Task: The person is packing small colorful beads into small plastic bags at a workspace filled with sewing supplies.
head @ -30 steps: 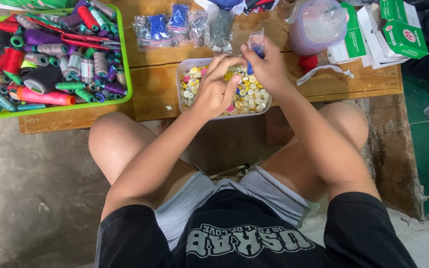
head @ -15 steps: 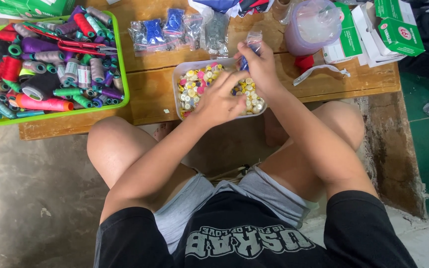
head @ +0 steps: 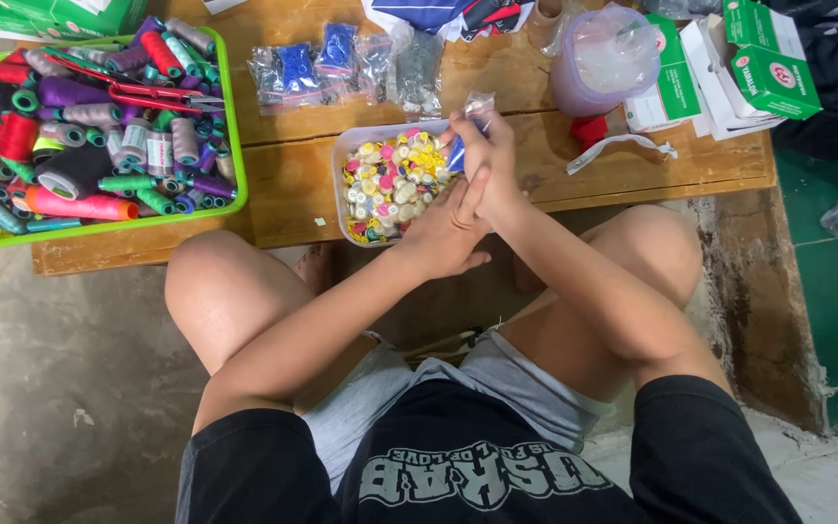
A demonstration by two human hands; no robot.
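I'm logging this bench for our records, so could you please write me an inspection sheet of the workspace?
Surface: low wooden table, worn, crowded.
Job's things: clear tub of mixed buttons; small bag with blue contents.
Clutter: green tray of thread spools with red scissors; bagged buttons; purple jug; green boxes.
Hands: left hand at the tub's near rim; right hand holds the bag over the tub.
Cables: nothing seen.
Surroundings: concrete floor; person sits cross-legged.
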